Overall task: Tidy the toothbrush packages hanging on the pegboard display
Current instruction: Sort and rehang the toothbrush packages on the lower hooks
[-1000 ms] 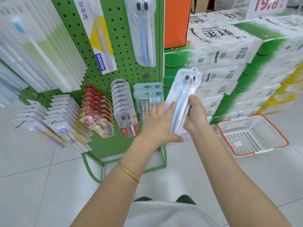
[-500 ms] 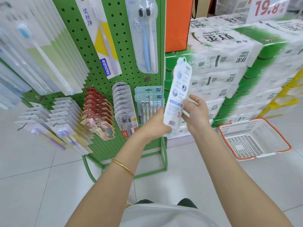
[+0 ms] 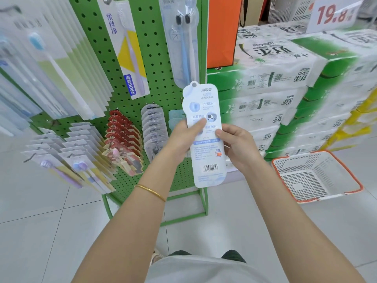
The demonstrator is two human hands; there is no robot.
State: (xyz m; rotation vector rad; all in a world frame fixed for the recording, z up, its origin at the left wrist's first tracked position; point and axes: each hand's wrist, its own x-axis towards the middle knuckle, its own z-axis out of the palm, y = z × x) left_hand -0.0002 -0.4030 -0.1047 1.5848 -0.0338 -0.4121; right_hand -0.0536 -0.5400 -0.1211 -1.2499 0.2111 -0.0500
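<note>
Toothbrush package (image 3: 208, 156) upright between fingers (image 3: 199, 125)

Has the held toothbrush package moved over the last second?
Yes. The toothbrush package has turned over, back side now facing the camera, and shifted left: it now straddles the right edge of the pegboard instead of lying wholly right of it.

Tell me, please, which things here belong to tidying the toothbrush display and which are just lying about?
Part of the job:
held toothbrush package, pinched by the left hand and right hand; hanging twin-brush package; green pegboard.

Just lying about:
white basket on the floor; stacked tissue packs; orange bag; price sign.
</note>
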